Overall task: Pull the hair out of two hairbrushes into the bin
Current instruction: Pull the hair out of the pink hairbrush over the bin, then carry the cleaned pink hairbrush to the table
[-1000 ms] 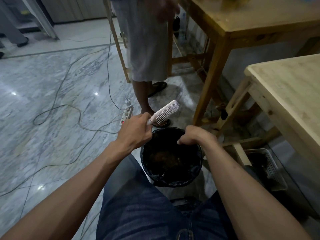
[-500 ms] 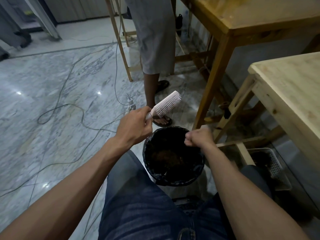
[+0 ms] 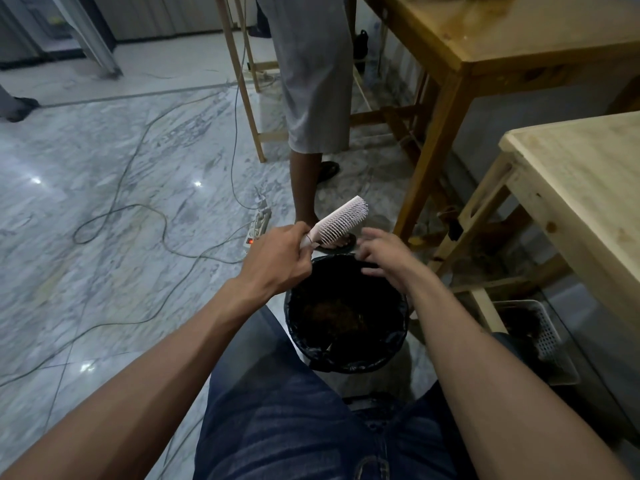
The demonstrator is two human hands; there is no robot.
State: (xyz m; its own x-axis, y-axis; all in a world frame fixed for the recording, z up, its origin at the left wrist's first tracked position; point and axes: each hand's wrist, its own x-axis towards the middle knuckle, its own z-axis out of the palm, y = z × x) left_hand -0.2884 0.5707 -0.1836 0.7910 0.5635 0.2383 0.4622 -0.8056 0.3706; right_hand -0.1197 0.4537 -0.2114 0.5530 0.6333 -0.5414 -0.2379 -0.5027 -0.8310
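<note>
White hairbrush (image 3: 341,220) held up over the far rim of the bin (image 3: 347,355), bristles facing down-right, head tilted up to the right. Left hand (image 3: 277,259) grips its handle, fingers curled round it. Right hand (image 3: 384,256) just beside the brush over the bin, fingers spread, holding nothing, blurred. Bin has a black liner, brownish hair clump at the bottom, stands on the marble floor (image 3: 104,220) between the knees. Power strip (image 3: 258,225) and cables behind. Another person's leg (image 3: 304,188) behind the brush. Basket (image 3: 540,337) at right.
</note>
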